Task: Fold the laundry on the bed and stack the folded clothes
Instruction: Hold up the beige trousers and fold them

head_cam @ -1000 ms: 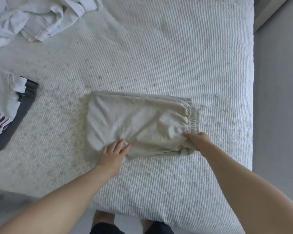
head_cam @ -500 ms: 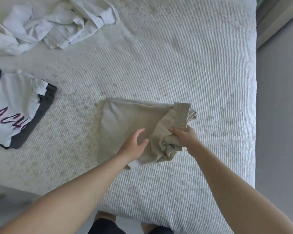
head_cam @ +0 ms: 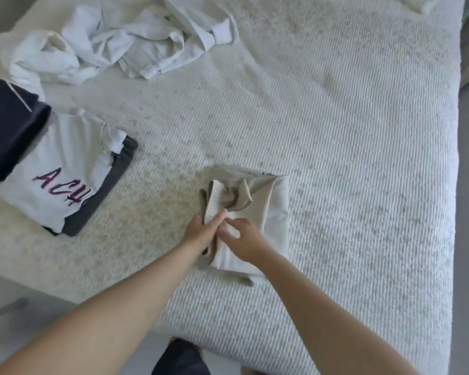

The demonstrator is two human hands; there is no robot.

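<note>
Beige cotton shorts (head_cam: 257,209) lie folded into a lumpy rectangle at the centre of the frame on the ribbed white bed (head_cam: 349,158). My left hand (head_cam: 201,232) pinches their bunched left edge; my right hand (head_cam: 244,239) presses flat, fingers spread. At left sits the stack (head_cam: 60,180); crumpled pale clothes (head_cam: 136,41) fill the upper left.

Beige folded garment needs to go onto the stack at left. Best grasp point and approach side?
Judging by its pose, grip the beige folded garment at its two short ends, near and far, sliding flat hands under from its right and left sides. The right edge is a clean closed fold; the loose bunched waistband sits on top at left, where the left hand and right hand work, so pin it down while lifting.
</note>
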